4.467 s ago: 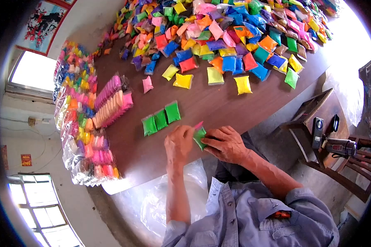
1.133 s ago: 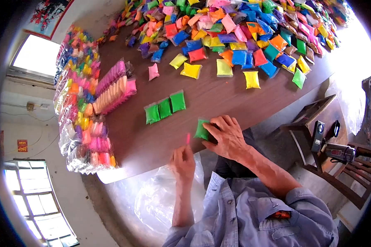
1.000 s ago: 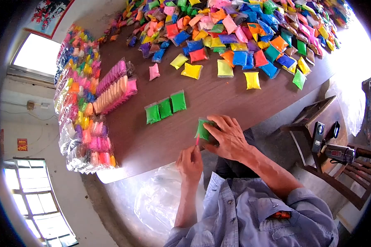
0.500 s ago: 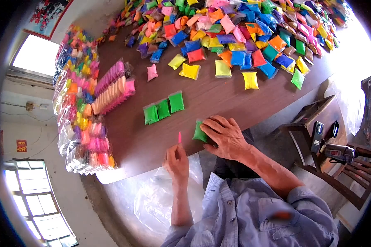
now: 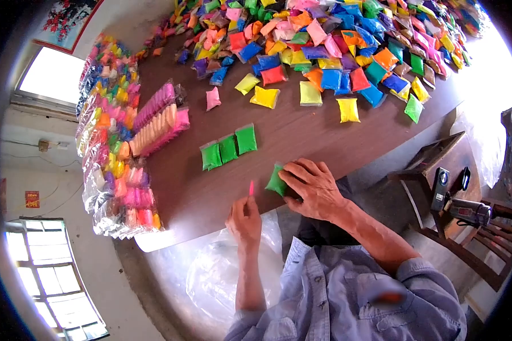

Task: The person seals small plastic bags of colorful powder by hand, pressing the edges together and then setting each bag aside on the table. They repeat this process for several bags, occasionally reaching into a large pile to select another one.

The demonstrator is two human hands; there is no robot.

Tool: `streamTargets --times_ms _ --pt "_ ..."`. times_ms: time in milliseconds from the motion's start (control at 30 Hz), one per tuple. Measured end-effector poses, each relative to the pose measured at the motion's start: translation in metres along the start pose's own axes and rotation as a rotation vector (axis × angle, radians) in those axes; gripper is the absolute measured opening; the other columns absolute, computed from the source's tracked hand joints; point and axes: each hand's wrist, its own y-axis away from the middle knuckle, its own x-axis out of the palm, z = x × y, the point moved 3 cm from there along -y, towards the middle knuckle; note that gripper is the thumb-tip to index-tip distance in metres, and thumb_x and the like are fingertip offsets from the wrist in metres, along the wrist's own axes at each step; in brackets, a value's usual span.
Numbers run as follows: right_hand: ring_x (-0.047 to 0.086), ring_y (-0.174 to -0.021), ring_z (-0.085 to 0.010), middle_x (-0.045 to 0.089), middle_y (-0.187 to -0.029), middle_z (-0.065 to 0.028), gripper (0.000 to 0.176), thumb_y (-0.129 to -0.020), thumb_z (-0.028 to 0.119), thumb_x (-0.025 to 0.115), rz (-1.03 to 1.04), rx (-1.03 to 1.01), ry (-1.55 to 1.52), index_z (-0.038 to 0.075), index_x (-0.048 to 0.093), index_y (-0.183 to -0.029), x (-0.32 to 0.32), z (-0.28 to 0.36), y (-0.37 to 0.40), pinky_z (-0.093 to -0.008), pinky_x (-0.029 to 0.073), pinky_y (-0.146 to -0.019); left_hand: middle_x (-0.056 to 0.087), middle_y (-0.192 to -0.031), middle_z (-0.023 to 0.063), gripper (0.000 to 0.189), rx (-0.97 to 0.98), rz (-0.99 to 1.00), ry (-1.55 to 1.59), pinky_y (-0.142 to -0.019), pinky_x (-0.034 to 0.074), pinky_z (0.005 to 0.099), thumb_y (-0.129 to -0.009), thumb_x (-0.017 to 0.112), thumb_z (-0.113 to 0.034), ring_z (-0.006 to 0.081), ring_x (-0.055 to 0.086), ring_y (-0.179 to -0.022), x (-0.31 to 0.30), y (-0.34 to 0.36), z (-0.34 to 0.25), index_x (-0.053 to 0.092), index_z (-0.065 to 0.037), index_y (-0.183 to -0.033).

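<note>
My left hand [image 5: 244, 220] pinches a thin pink stick [image 5: 252, 188] that points up over the table near its front edge. Just to the right, my right hand [image 5: 314, 190] grips a small green packet [image 5: 276, 181] by its right side, fingers over the top and thumb below; part of it is hidden by the fingers. The stick and this packet are apart. Farther back, three more green packets lie side by side in a slightly overlapping row: a left one [image 5: 211, 156], a middle one [image 5: 228, 149] and a right one [image 5: 246, 140].
A large heap of colourful packets [image 5: 324, 51] covers the back of the brown table [image 5: 182, 193]. Stacked rows of purple and peach packets [image 5: 153, 128] stand at left, beside bagged packets [image 5: 116, 148] along the edge. A wooden stool [image 5: 432, 170] stands at right.
The green packet under my right hand has tilted slightly and its top edge has risen. My left hand with the pink stick has barely moved. The view has shifted slightly.
</note>
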Motion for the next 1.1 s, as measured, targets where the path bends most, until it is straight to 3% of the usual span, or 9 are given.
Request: streamTargets --times_ms 100,167,367,567,633,700,767,967,1100 --pt "0.052 -0.130 -0.0259 0.059 -0.135 -0.0060 0.058 -0.078 0.024 0.084 -0.017 -0.013 0.004 0.010 0.066 -0.131 0.003 -0.003 0.001 -0.0422 0.044 -0.098 0.067 -0.077 0.0124 0.007 -0.037 0.011 0.042 -0.061 0.051 0.0351 -0.095 0.073 -0.008 0.0189 0.063 -0.065 -0.005 0.002 -0.002 0.071 -0.003 -0.092" --pt "0.053 -0.129 -0.0260 0.059 -0.134 -0.0059 0.056 -0.078 0.022 0.083 -0.027 -0.015 0.008 0.010 0.066 -0.130 0.005 -0.004 0.001 -0.0421 0.044 -0.097 0.068 -0.079 0.0132 0.005 0.040 -0.020 0.111 -0.062 0.053 0.0403 -0.093 0.076 -0.008 0.0293 0.069 -0.069 -0.004 0.008 -0.013 0.072 -0.005 -0.093" --pt "0.054 -0.126 -0.0250 0.060 -0.131 -0.0043 0.051 -0.081 0.017 0.080 -0.056 -0.013 0.015 0.011 0.066 -0.130 0.006 -0.002 0.002 -0.0416 0.044 -0.096 0.070 -0.083 0.0150 0.005 0.148 0.007 0.140 -0.066 0.055 0.0375 -0.094 0.074 -0.007 0.0264 0.069 -0.070 0.010 0.025 -0.032 0.071 -0.003 -0.094" --pt "0.055 -0.125 -0.0235 0.061 -0.129 -0.0033 0.047 -0.082 0.020 0.082 -0.097 0.002 0.018 0.012 0.069 -0.126 0.011 -0.003 0.001 -0.0413 0.044 -0.093 0.069 -0.078 0.0141 0.005 -0.006 -0.025 0.032 -0.062 0.053 0.0424 -0.093 0.075 -0.010 0.0319 0.068 -0.067 0.001 0.012 0.008 0.072 -0.007 -0.090" --pt "0.055 -0.125 -0.0235 0.061 -0.129 -0.0033 0.046 -0.081 0.021 0.083 -0.115 0.000 0.016 0.013 0.069 -0.124 0.013 -0.004 0.001 -0.0412 0.045 -0.093 0.069 -0.078 0.0141 0.004 -0.092 -0.052 0.073 -0.063 0.053 0.0411 -0.093 0.075 -0.009 0.0309 0.068 -0.067 -0.005 0.008 0.013 0.073 -0.006 -0.092" --pt "0.056 -0.126 -0.0269 0.062 -0.129 -0.0030 0.049 -0.077 0.022 0.086 -0.094 0.042 -0.019 0.013 0.070 -0.122 0.014 -0.005 0.000 -0.0432 0.046 -0.095 0.070 -0.079 0.0137 0.004 -0.050 -0.055 0.069 -0.063 0.054 0.0403 -0.093 0.075 -0.008 0.0294 0.068 -0.067 -0.010 0.009 0.004 0.073 -0.006 -0.094" --pt "0.056 -0.127 -0.0278 0.062 -0.129 -0.0035 0.045 -0.076 0.022 0.087 -0.100 0.058 -0.043 0.012 0.069 -0.117 0.013 -0.004 -0.002 -0.0438 0.046 -0.096 0.068 -0.080 0.0132 0.011 0.079 -0.062 0.131 -0.061 0.051 0.0347 -0.095 0.074 -0.011 0.0203 0.065 -0.067 -0.011 0.011 -0.013 0.071 -0.001 -0.091" --pt "0.057 -0.127 -0.0287 0.063 -0.128 -0.0032 0.039 -0.075 0.023 0.089 -0.111 0.051 -0.075 0.012 0.063 -0.103 0.012 -0.003 -0.006 -0.0453 0.045 -0.096 0.069 -0.081 0.0146 0.007 0.102 0.022 0.216 -0.062 0.052 0.0383 -0.094 0.075 -0.007 0.0263 0.067 -0.066 0.005 0.020 -0.046 0.072 -0.001 -0.094" --pt "0.058 -0.125 -0.0273 0.065 -0.124 -0.0021 0.041 -0.074 0.024 0.090 -0.061 0.054 -0.094 0.013 0.062 -0.102 0.013 -0.007 -0.006 -0.0448 0.045 -0.094 0.069 -0.079 0.0141 0.004 0.086 0.011 0.035 -0.062 0.052 0.0405 -0.092 0.074 -0.006 0.0275 0.067 -0.067 0.010 0.016 -0.026 0.072 -0.004 -0.090"
